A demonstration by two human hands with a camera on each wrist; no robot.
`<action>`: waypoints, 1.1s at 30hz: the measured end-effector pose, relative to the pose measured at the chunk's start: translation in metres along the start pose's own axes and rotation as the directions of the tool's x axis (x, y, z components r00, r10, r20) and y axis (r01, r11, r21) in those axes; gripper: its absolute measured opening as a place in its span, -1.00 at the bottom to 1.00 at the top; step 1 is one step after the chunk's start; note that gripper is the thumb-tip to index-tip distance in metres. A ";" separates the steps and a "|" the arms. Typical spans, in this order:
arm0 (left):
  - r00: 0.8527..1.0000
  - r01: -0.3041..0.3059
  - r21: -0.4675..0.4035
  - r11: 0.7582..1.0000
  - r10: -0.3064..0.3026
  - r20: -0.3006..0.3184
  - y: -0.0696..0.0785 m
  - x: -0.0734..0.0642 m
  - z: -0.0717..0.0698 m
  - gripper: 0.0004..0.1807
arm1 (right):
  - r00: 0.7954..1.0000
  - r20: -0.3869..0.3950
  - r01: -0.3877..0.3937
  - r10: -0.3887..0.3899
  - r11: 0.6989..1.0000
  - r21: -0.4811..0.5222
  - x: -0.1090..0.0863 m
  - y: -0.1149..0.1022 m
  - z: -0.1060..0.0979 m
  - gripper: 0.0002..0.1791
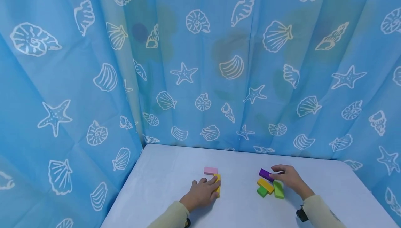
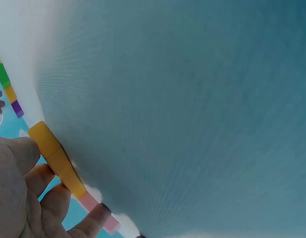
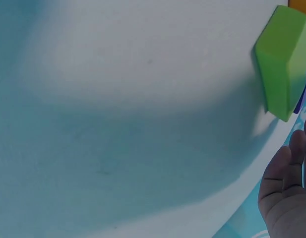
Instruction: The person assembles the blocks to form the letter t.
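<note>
Head view: lower centre, left hand (image 1: 203, 193), fingers extended, touches yellow blocks (image 2: 58, 161) beside a pink block (image 1: 210, 170). Lower right, right hand (image 1: 289, 178), fingers parted, is at a purple block (image 1: 265, 174); contact unclear.

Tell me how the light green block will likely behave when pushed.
The light green block looks stiff, judging by its straight edges and flat faces. Those faces should make it slide rather than roll. Lying lengthwise on the white table, it seems unlikely to tip.
</note>
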State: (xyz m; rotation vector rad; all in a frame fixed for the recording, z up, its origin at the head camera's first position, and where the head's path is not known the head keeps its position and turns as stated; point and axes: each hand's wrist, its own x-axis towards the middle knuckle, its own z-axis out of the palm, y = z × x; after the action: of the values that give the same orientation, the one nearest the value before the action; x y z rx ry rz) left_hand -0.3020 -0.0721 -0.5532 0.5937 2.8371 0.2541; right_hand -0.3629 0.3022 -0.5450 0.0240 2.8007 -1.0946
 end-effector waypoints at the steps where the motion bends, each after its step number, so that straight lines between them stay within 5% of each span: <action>1: 1.000 -0.001 -0.001 1.000 0.001 -0.002 0.000 0.000 -0.001 -0.44 | 1.000 0.002 -0.006 0.006 1.000 0.003 0.001 0.001 0.000 -0.33; 12: 1.000 -0.014 0.000 1.000 0.014 -0.014 -0.004 0.001 -0.005 -0.43 | 0.999 -0.021 0.043 -0.044 0.998 -0.039 0.004 -0.011 0.009 -0.48; 33: 1.000 -0.004 -0.015 1.000 0.004 -0.004 -0.003 0.000 0.002 -0.44 | 1.000 -0.005 -0.019 0.019 0.994 -0.106 0.006 -0.006 0.019 -0.56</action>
State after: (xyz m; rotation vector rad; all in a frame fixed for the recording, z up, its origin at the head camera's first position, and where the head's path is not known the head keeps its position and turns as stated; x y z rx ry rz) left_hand -0.3030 -0.0746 -0.5562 0.5963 2.8358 0.2773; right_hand -0.3668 0.2846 -0.5552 0.0421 2.8513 -0.9417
